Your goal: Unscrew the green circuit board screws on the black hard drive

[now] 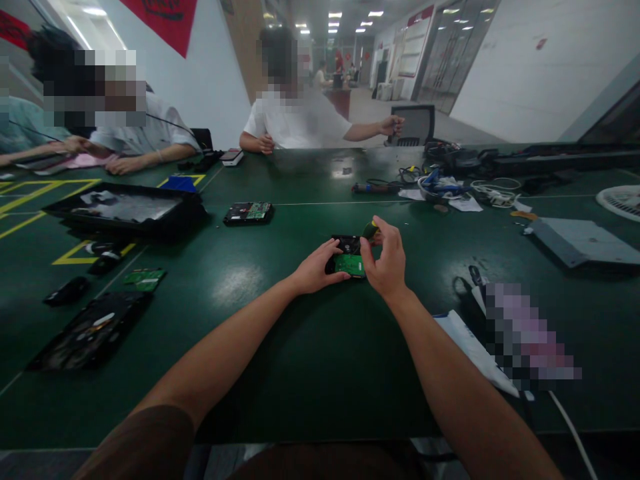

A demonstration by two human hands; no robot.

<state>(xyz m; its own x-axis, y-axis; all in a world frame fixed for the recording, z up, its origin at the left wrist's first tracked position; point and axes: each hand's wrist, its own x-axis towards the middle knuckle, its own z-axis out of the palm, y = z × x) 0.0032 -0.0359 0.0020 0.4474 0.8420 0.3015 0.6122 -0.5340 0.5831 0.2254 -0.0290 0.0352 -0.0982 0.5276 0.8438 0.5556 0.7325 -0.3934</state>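
Note:
A hard drive with a green circuit board (351, 265) showing lies on the green table in front of me. My left hand (320, 267) grips its left side, thumb at the near edge and fingers over the far edge. Above its right side, my right hand (386, 260) is closed round a screwdriver with a dark green and yellow handle (371, 230). The screwdriver's tip is hidden by my fingers, so I cannot tell whether it touches the drive. A second hard drive (249, 213) rests farther back to the left.
At left are a black tray (125, 208), a loose circuit board (144, 279) and a black casing (93, 330). Cables (440, 185), a grey metal box (585, 241) and a white packet (475, 350) lie to the right. A person in white (300, 120) sits across the table (300, 360).

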